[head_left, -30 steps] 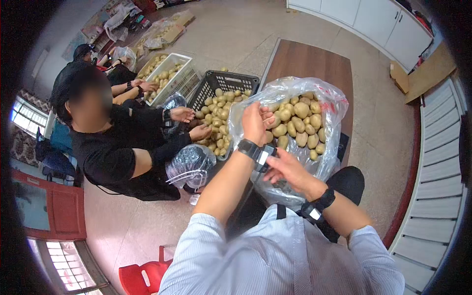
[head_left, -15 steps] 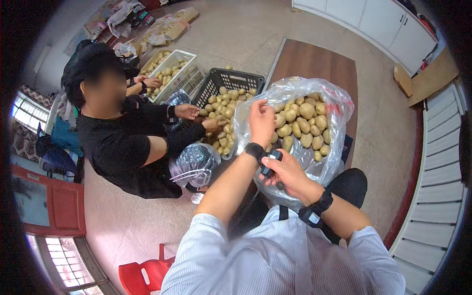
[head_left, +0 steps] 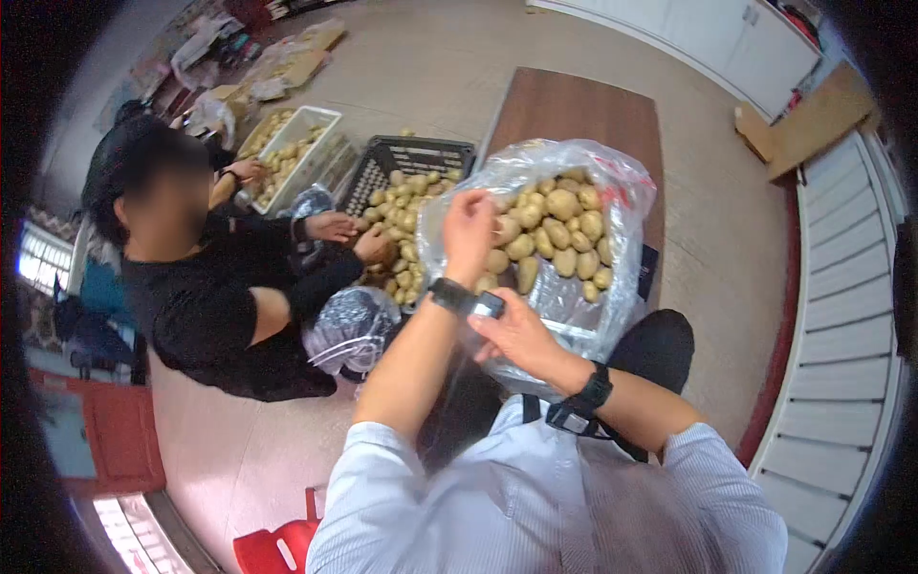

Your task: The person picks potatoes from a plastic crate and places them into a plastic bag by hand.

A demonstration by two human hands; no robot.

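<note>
My left hand is raised over the left side of a clear plastic bag, its fingers loosely bent with nothing visible in them. Around my left wrist runs a black strap with a small black box-shaped wrist device. My right hand has its thumb and fingers closed on that device. Many potatoes lie inside the bag, just beyond my hands. A similar strap with a device is on my right wrist.
To the left, a person in black reaches into potatoes by a black crate. A white crate with potatoes stands behind. A brown table lies under the bag. A red stool is at lower left.
The whole view has shifted, so the bag and crates appear farther left. My right hand stays on the left wrist's device. The other person's hands remain near the potatoes.
</note>
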